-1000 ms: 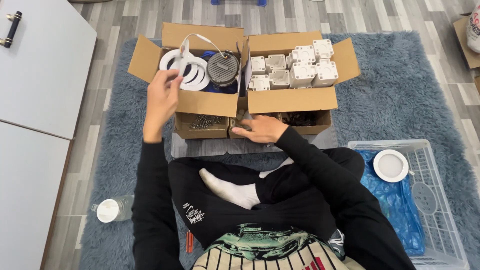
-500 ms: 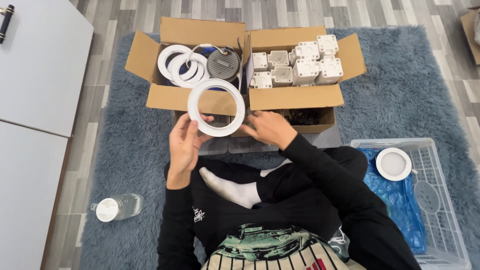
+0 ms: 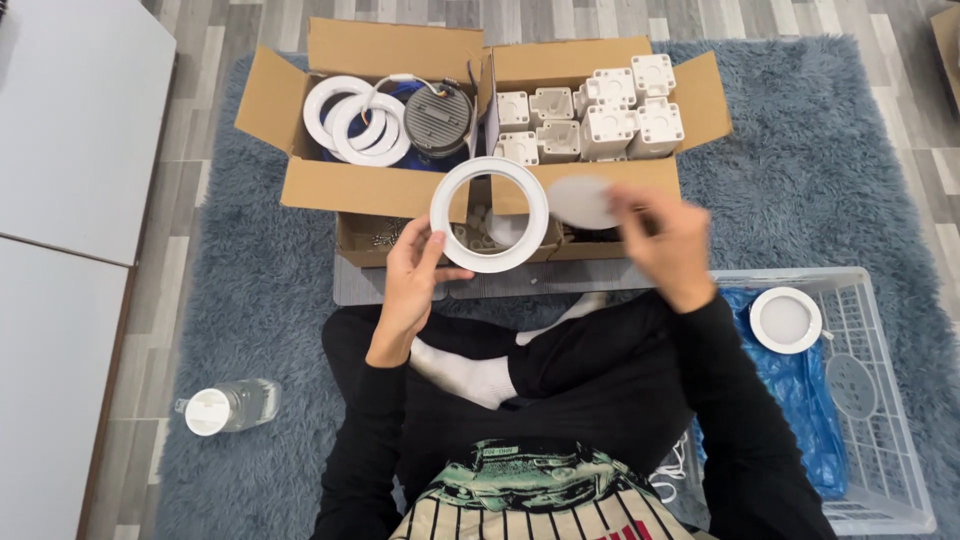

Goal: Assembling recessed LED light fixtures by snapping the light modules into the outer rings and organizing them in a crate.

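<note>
The left hand (image 3: 412,285) pinched a white ring (image 3: 490,214) by its lower-left rim, holding it up in front of the cardboard boxes (image 3: 350,185). The right hand (image 3: 665,240) held a blurred white disc (image 3: 583,202) at its fingertips, just right of the ring. More white rings (image 3: 352,120) lay in the left box; a finished round lamp (image 3: 786,320) sat in the clear crate (image 3: 880,400).

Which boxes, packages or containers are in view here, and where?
Left cardboard box: brown, flaps open, behind the left hand, holding white rings.
Right cardboard box: brown, open, white square housings.
Clear plastic crate: far right, blue liner.
Water bottle: clear, white cap, lying left.
</note>
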